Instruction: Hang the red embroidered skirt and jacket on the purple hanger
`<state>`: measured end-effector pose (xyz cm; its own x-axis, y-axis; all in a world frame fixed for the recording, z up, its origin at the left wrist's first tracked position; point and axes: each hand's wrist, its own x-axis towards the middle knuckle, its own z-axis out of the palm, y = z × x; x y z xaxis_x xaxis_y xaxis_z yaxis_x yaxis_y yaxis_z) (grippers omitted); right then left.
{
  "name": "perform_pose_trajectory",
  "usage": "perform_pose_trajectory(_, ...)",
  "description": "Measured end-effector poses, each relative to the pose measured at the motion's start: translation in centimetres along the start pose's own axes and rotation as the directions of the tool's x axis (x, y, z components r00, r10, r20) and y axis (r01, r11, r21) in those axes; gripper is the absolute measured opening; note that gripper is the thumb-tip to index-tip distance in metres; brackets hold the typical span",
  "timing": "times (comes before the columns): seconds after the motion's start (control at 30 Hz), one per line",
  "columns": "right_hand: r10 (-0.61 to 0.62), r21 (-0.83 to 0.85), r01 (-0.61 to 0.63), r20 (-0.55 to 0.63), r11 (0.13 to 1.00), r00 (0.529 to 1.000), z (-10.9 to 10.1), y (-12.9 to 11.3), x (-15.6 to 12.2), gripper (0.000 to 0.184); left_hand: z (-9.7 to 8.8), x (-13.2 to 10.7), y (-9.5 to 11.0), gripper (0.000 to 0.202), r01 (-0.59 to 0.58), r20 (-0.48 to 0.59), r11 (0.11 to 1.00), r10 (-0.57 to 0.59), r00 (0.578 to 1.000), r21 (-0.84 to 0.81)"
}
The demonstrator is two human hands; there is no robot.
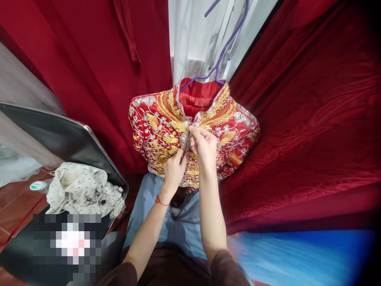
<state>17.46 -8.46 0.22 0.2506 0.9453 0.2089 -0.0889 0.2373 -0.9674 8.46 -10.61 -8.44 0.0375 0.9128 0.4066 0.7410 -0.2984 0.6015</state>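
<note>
A red jacket [154,127] with gold and silver embroidery hangs on a purple hanger [222,51] in front of me. Its red lining and collar show at the top. My left hand [174,169] is closed and pinches the jacket's front edge from below. A red string is tied round that wrist. My right hand [204,145] is closed too, its fingertips pinching the same front opening just below the collar. Both hands meet at the centre seam, and what lies between the fingertips is too small to make out.
Red curtains [89,59] hang behind and a red velvet cloth [312,131] covers the right side. An open dark suitcase [68,139] at the left holds a spotted cream garment [80,190]. White fabric [193,39] hangs behind the hanger. Something blue [297,254] lies at the bottom right.
</note>
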Motion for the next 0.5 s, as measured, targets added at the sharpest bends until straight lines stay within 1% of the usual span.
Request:
perform_pose_trajectory(0.1,0.003,-0.126,-0.008,-0.035,0.992,0.999,-0.6,0.3,0.7,0.045,-0.1,0.4,-0.3,0.024,-0.029,0.008,0.999,0.029,1.000,0.021)
perform_pose_trajectory(0.17,-0.026,-0.227,0.008,-0.076,0.974,0.997,-0.9,0.6,1.2,0.048,-0.7,1.3,-0.4,0.023,-0.072,-0.025,0.997,0.073,0.997,0.011)
perform_pose_trajectory(0.23,-0.077,-0.317,0.039,-0.108,0.947,0.991,-1.2,0.9,1.6,0.048,-1.8,2.8,-0.1,0.017,-0.139,-0.139,0.990,0.132,0.981,-0.037)
perform_pose_trajectory(0.27,-0.104,-0.359,0.057,-0.113,0.931,0.988,-1.3,1.0,1.7,0.048,-2.6,3.8,0.2,0.016,-0.185,-0.214,0.981,0.169,0.962,-0.059)
perform_pose_trajectory(0.3,-0.127,-0.397,0.072,-0.113,0.915,0.985,-1.4,1.0,1.9,0.048,-3.6,4.9,0.6,0.019,-0.239,-0.281,0.969,0.211,0.936,-0.066)
perform_pose_trajectory(0.33,-0.142,-0.426,0.085,-0.106,0.901,0.984,-1.5,0.9,2.0,0.048,-4.6,6.1,1.1,0.024,-0.298,-0.323,0.953,0.266,0.908,-0.054)
perform_pose_trajectory(0.37,-0.151,-0.445,0.096,-0.089,0.890,0.985,-1.6,0.8,2.1,0.047,-5.7,7.3,1.6,0.028,-0.356,-0.334,0.934,0.329,0.883,-0.022)
perform_pose_trajectory(0.4,-0.152,-0.453,0.106,-0.067,0.885,0.986,-1.6,0.6,2.1,0.046,-6.8,8.5,2.2,0.030,-0.408,-0.321,0.913,0.392,0.862,0.019)
perform_pose_trajectory(0.5,-0.142,-0.434,0.120,-0.019,0.893,0.990,-1.6,0.1,2.1,0.046,-9.6,11.2,3.4,0.026,-0.505,-0.227,0.851,0.525,0.820,0.143)
